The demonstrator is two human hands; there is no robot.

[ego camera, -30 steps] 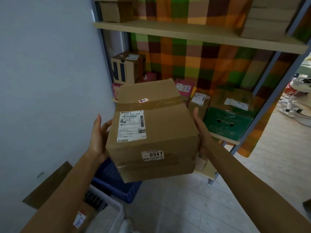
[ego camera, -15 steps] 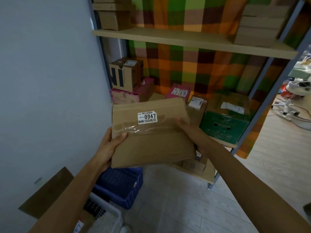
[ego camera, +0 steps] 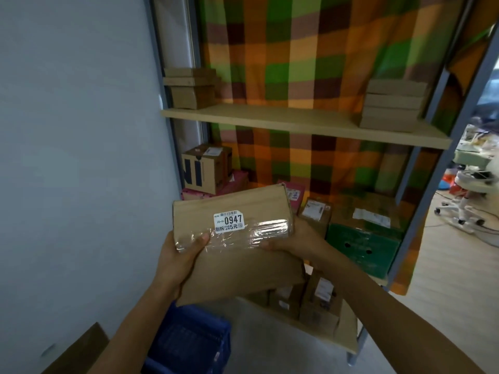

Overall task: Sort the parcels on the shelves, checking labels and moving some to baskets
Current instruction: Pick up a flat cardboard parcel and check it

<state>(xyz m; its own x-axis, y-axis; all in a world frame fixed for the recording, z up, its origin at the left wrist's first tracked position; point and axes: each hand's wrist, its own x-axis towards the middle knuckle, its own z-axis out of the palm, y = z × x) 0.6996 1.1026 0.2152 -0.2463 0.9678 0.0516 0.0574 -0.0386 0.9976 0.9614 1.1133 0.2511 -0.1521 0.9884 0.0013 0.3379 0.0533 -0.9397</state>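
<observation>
I hold a brown cardboard parcel point(ego camera: 237, 247) in front of the shelves, tilted so its taped side faces me. A white sticker point(ego camera: 229, 221) on it reads 0947. My left hand point(ego camera: 181, 255) grips its left edge, thumb across the tape. My right hand point(ego camera: 291, 238) holds the right end from behind. A blue basket point(ego camera: 189, 338) stands on the floor below the parcel, by the wall.
The middle shelf carries a green box point(ego camera: 364, 244), a box printed NI point(ego camera: 205, 168) on a pink box, and small labelled parcels. Flat brown boxes point(ego camera: 391, 106) sit on the upper shelf point(ego camera: 270, 121). More small parcels point(ego camera: 318, 300) fill the lowest shelf. A checked curtain hangs behind.
I have turned the parcel over toward me, so the big shipping label is gone from sight and the 0947 sticker faces up. My view has risen, showing more of the upper shelf.
</observation>
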